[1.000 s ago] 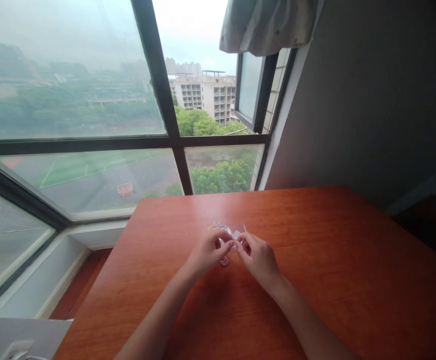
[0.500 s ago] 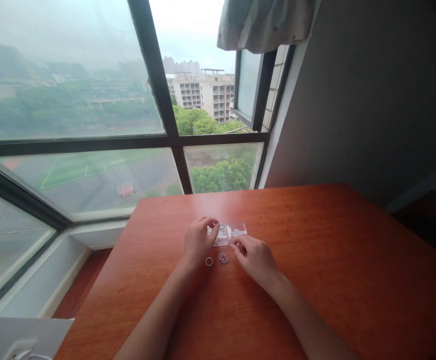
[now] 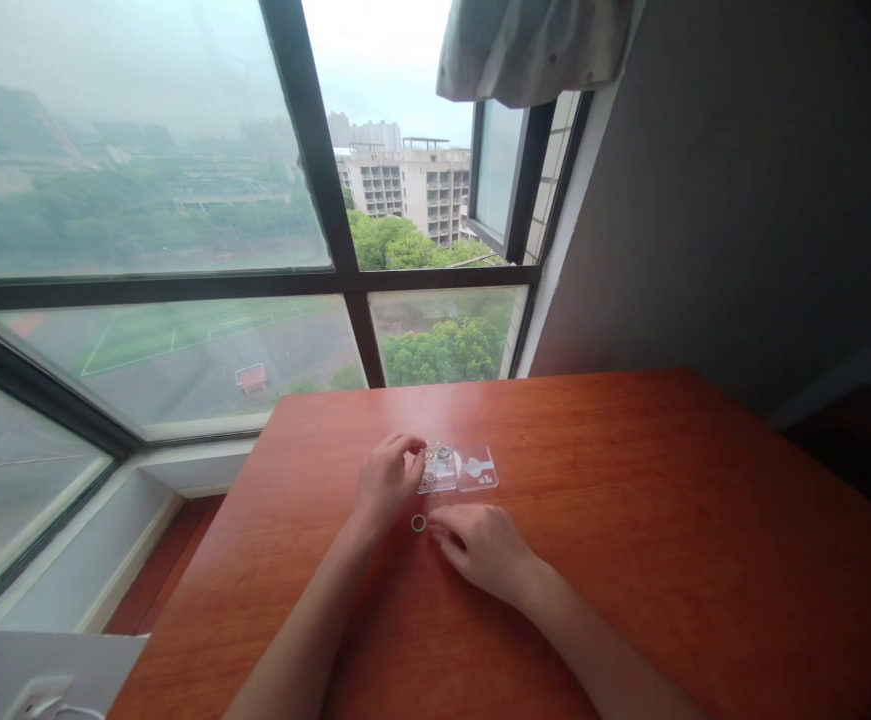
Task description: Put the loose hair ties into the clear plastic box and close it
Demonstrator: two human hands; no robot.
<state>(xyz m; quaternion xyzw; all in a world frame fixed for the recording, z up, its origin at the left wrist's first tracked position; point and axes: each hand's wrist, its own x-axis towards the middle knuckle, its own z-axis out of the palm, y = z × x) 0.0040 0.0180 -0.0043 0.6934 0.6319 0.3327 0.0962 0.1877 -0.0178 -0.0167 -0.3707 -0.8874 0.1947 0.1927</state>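
A small clear plastic box (image 3: pixel 439 484) stands with its lid (image 3: pixel 478 468) folded out flat to the right. Several small metallic-looking rings (image 3: pixel 444 454) lie in the box. My left hand (image 3: pixel 390 482) grips the box's left edge between thumb and fingers. Just in front of the box, my right hand (image 3: pixel 480 540) is low over the table, its fingertips closed together where the pinkish rings lay; those rings are hidden by it. One pale greenish ring (image 3: pixel 418 522) lies on the wood just left of those fingertips.
The brown wooden table (image 3: pixel 615 520) reaches up to the window frame (image 3: pixel 255 288). A grey wall (image 3: pixel 705 220) rises at the right, and a curtain (image 3: pixel 532 55) hangs over the open window pane. At the lower left is a wall socket (image 3: pixel 37 695).
My right hand has moved from the lid toward me and left, down over the pinkish rings. My left hand has shifted slightly left, uncovering more of the box.
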